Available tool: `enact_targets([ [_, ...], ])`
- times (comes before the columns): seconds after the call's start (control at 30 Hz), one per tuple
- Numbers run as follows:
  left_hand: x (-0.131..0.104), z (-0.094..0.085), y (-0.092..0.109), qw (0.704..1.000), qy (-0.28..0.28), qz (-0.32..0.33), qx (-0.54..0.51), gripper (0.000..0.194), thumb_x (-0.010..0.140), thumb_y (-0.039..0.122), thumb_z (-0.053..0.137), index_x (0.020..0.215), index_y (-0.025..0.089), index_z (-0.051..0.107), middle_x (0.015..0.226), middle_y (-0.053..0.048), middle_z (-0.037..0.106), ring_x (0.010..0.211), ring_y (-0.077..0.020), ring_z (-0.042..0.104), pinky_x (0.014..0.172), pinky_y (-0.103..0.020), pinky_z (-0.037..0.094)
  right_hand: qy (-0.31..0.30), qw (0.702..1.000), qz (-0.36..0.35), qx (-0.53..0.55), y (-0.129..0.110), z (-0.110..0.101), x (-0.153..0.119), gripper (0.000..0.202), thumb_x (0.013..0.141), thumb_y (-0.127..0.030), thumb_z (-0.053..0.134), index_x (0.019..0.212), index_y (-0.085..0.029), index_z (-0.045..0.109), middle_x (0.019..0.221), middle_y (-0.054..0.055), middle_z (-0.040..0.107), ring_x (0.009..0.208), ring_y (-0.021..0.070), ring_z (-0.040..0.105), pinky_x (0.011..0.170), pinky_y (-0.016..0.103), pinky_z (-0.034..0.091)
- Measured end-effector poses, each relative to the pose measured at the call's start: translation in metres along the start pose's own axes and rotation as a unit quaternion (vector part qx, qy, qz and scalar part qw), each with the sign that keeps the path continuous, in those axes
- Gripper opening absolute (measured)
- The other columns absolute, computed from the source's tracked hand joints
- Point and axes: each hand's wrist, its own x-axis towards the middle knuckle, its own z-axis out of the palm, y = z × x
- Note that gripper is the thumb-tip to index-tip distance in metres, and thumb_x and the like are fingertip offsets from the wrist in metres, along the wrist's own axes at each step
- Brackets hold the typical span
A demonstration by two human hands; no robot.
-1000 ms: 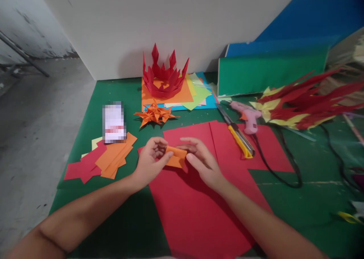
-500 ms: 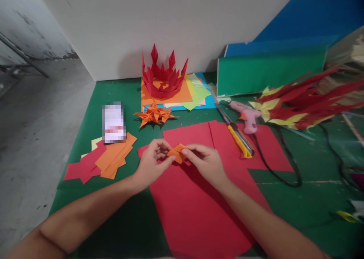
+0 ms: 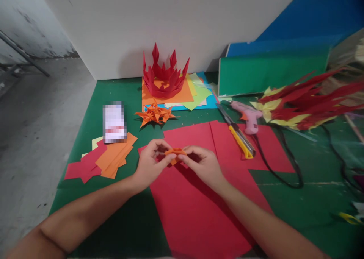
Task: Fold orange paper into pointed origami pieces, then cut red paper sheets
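A small folded piece of orange paper [image 3: 175, 152] is pinched between my two hands above the red paper sheets [image 3: 204, 202]. My left hand [image 3: 152, 161] grips its left end with thumb and fingers. On the other end, my right hand [image 3: 201, 162] has its thumb in front and fingers behind. The paper is tilted so its upper edge faces me, and part of it is hidden by my fingers. Beyond my hands lie several orange origami stars [image 3: 156, 114] in a small heap.
A red paper crown [image 3: 163, 85] stands on coloured sheets [image 3: 184, 96]. Right of my hands lie a yellow utility knife [image 3: 241, 141], a pink glue gun [image 3: 250, 120] with its black cable, and a red-and-yellow paper piece [image 3: 298, 103]. Paper strips [image 3: 113, 158] and a blurred-out phone-like rectangle [image 3: 114, 120] lie left.
Both hands have turned the orange paper, so its flat face no longer shows and its upper edge does. My right thumb has shifted left and down. The surrounding things stay put.
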Motion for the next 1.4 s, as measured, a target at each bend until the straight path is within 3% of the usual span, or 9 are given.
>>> enact_targets([
  [0.23,-0.0002,-0.0001,0.0005,1.000,-0.003,-0.005,0.012,0.021,0.075,0.028,0.069,0.083,0.018,0.052,0.077,0.000,0.060,0.067,-0.0103,0.060,0.057,-0.021,0.048,-0.044,0.998,-0.024,-0.033,-0.0014,-0.0002,-0.0004,0.020,0.079,-0.039,0.066,0.073,-0.020,0.065,0.074,0.004,0.068,0.069,0.0166,0.061,0.066,0.029,0.049],
  [0.33,-0.0003,0.0004,0.0003,1.000,-0.009,-0.012,0.006,0.020,0.076,0.028,0.068,0.082,0.018,0.051,0.074,0.000,0.059,0.066,-0.0099,0.059,0.056,-0.021,0.047,-0.026,0.999,-0.020,-0.012,-0.0016,-0.0018,-0.0004,0.024,0.083,-0.043,0.059,0.079,-0.021,0.067,0.078,0.005,0.068,0.070,0.0165,0.061,0.065,0.029,0.049],
  [0.53,0.0020,0.0005,-0.0020,0.999,-0.015,-0.026,-0.021,0.025,0.072,0.027,0.071,0.080,0.018,0.049,0.076,0.000,0.057,0.069,-0.0099,0.058,0.060,-0.021,0.047,0.000,0.999,0.027,0.024,-0.0041,-0.0028,0.0009,0.023,0.078,-0.039,0.065,0.067,-0.019,0.064,0.058,-0.001,0.058,0.052,0.0109,0.050,0.054,0.025,0.045],
  [0.77,0.0027,-0.0008,-0.0014,1.000,-0.018,-0.015,-0.011,0.024,0.072,0.034,0.073,0.074,0.018,0.055,0.074,-0.001,0.060,0.068,-0.0118,0.058,0.062,-0.024,0.049,0.015,0.998,0.056,0.031,-0.0033,-0.0043,0.0020,0.023,0.073,-0.040,0.070,0.064,-0.019,0.065,0.065,0.000,0.064,0.053,0.0106,0.052,0.055,0.025,0.047],
  [1.13,0.0022,-0.0033,0.0016,0.998,-0.004,0.021,0.060,0.016,0.073,0.031,0.073,0.073,0.018,0.065,0.076,-0.003,0.068,0.063,-0.0122,0.060,0.056,-0.023,0.049,0.026,0.999,0.038,0.025,-0.0042,-0.0036,0.0022,0.024,0.073,-0.040,0.070,0.062,-0.020,0.064,0.062,0.001,0.063,0.052,0.0111,0.052,0.053,0.025,0.046],
  [1.4,0.0014,-0.0025,0.0031,0.992,0.001,0.077,0.099,0.008,0.076,0.022,0.070,0.072,0.019,0.064,0.074,-0.002,0.068,0.069,-0.0136,0.064,0.062,-0.024,0.051,0.020,0.999,0.021,0.013,-0.0066,-0.0019,0.0005,0.027,0.076,-0.040,0.068,0.060,-0.019,0.060,0.055,-0.001,0.057,0.052,0.0119,0.052,0.054,0.026,0.044],
])
